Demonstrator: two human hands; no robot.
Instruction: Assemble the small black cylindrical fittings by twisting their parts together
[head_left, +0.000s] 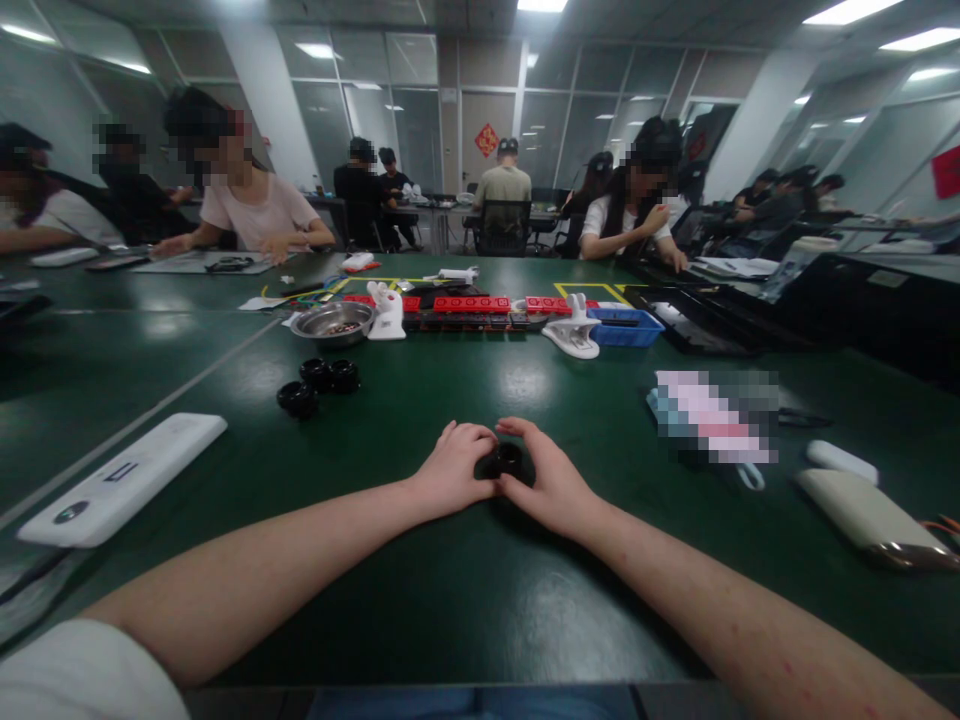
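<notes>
In the middle of the table, a small glossy black round piece (508, 459) sits between my two hands at table level. My left hand (455, 467) curls round its left side, thumb toward me and fingers on the far side. From the right, my right hand (551, 475) cups it in the same way, its thumb and forefinger bent round the piece. The fingers hide part of the piece, and its exact kind does not show. Several similar black pieces (316, 380), round with hollow openings, stand together to the left, apart from my hands.
Beyond them are a metal bowl (334, 322) with small bits in it, white clamps (576, 328), red trays (471, 304) and a blue basket (626, 328). A white power bank (127, 480) lies left; a cream device (870, 510) lies right. Other people sit across the table.
</notes>
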